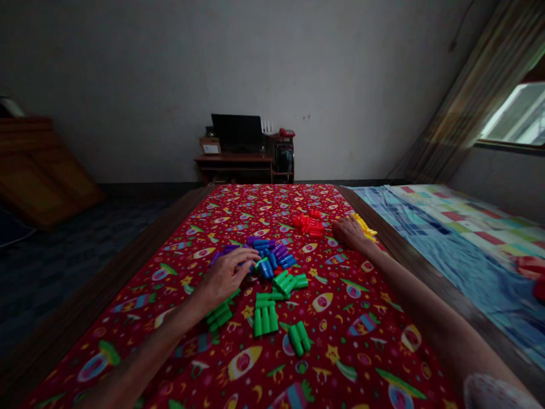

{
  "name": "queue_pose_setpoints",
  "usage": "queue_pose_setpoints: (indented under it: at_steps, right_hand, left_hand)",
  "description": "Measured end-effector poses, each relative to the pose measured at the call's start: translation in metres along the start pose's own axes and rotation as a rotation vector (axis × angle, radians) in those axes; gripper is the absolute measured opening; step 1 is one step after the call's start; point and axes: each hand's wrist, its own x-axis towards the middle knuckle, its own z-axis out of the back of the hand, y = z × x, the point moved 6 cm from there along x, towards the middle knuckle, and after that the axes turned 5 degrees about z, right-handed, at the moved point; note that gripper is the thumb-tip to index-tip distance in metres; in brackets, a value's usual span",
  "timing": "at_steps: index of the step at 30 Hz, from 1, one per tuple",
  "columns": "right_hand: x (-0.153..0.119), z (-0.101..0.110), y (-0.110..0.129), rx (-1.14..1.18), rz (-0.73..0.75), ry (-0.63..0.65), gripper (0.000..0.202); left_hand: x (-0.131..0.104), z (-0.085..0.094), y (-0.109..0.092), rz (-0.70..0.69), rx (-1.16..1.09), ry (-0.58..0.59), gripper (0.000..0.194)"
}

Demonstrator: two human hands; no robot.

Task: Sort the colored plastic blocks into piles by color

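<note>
"Both grips?"
"L hand point(225, 275) half-curled by blue pcs point(267, 269) on cloth point(340, 301), R hand point(349, 232) at yellow pcs point(366, 229); can't tell if either holds any."
"Risk?"
"L hand might drag green pcs point(219, 316) if pulled back."

Left hand point(230, 272) at blue pieces point(267, 268), right by yellow pieces point(365, 227).

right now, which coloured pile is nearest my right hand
The yellow pile, partly hidden by your right hand; the red pile sits across a gap.

Matt patterned cloth point(323, 363), glossy plastic pieces point(266, 318)
</note>
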Motion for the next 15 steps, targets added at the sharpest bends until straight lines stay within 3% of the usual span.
queue_pose_setpoints:
  at_steps: [4, 7, 15]
  right_hand:
    - [0.01, -0.004, -0.004, 0.012, -0.061, 0.015, 0.026]
    - [0.025, 0.002, -0.005, 0.083, -0.104, -0.052, 0.028]
    - [0.104, 0.017, 0.02, 0.381, -0.058, -0.182, 0.031]
  left_hand:
    - [-0.001, 0.0, -0.001, -0.019, 0.027, 0.009, 0.031]
    - [-0.001, 0.0, -0.002, -0.024, 0.019, 0.004, 0.03]
    - [-0.002, 0.005, -0.006, -0.051, 0.037, -0.026, 0.031]
